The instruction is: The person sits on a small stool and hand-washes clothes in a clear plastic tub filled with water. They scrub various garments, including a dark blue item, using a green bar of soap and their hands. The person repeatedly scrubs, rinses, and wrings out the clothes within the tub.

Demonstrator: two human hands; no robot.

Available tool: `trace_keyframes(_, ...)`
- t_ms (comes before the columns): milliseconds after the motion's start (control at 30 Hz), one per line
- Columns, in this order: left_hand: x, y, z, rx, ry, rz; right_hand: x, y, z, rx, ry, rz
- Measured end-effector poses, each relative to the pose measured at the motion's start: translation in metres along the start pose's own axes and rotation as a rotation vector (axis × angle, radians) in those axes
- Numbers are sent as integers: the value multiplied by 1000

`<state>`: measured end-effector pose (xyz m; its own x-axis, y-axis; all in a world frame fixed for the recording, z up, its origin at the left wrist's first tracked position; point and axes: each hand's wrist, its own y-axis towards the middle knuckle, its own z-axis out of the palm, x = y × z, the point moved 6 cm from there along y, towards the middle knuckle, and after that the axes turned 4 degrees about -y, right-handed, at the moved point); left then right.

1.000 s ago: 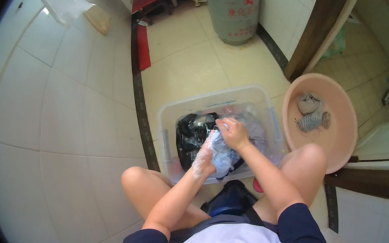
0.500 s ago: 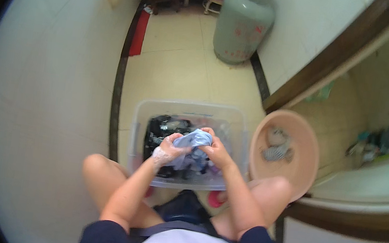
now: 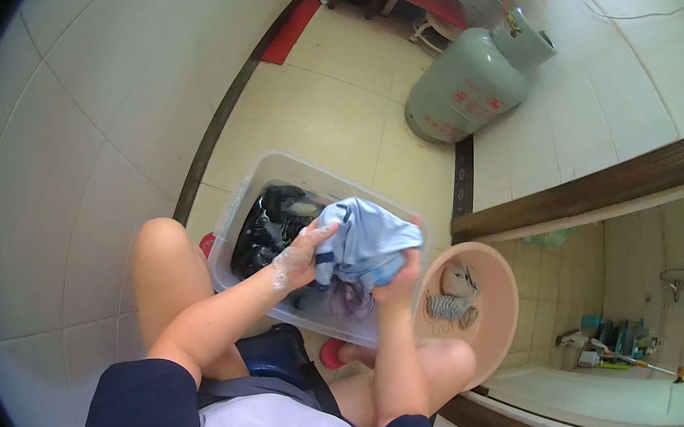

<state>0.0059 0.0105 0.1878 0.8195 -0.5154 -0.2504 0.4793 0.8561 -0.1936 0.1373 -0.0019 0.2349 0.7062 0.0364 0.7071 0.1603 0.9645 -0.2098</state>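
A light blue cloth garment (image 3: pixel 365 238) with a dark trim hangs bunched between my two hands. My left hand (image 3: pixel 300 253), soapy at the wrist, grips its left edge. My right hand (image 3: pixel 403 275) is closed on its lower right side. Beneath is a clear plastic tub (image 3: pixel 247 201) between my knees. Dark wet clothes (image 3: pixel 267 225) lie in its left part, and a purplish cloth (image 3: pixel 350 299) shows below the garment. The garment hides the tub's middle.
To the right stands a peach basin (image 3: pixel 496 320) holding a few striped and pale cloths (image 3: pixel 452 307). Beyond the tub is a grey-green gas cylinder (image 3: pixel 466 87). A doorway with a brown frame (image 3: pixel 614 184) opens at the right; a tiled wall (image 3: pixel 110 140) rises at the left.
The blue garment has been raised and spread wider, and my hands have moved farther apart. My view has turned, so the tub now appears tilted.
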Motion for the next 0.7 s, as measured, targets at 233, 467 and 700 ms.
trace_keyframes(233, 26, 6, -11, 265, -395, -118, -34, -56, 62, 260, -1541, -811)
trace_keyframes(467, 41, -27, 12, -320, 387, -281, -38, 24, -74, -254, -839, 24)
trace_keyframes(700, 24, -10, 2, -269, 187, -292, -12, -1, -11, 119, 19, 131)
